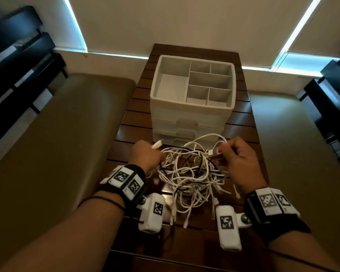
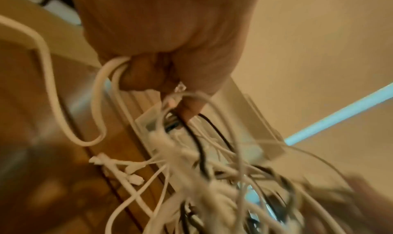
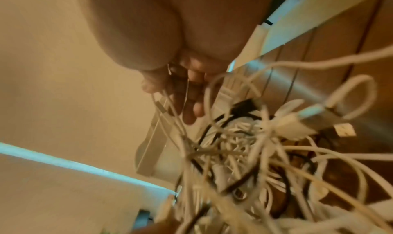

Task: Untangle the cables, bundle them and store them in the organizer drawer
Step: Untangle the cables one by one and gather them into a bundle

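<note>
Cable tangle [image 1: 190, 173]: mostly thin white leads w/ a few black, knotted mass on slatted wood table [image 1: 242, 122], just in front of organizer [image 1: 192, 99]. Likely light, limp, smooth-jacketed; will drag neighbours if yanked. Best hold prob. at plug ends, feeding one lead out at a time.

L hand [image 1: 145, 156]: fingers curled round white strands at tangle's left edge. R hand [image 1: 238, 160]: pinching a lead near a plug, right edge.

Organizer: pale plastic, divided top tray, drawers below all closed.
</note>
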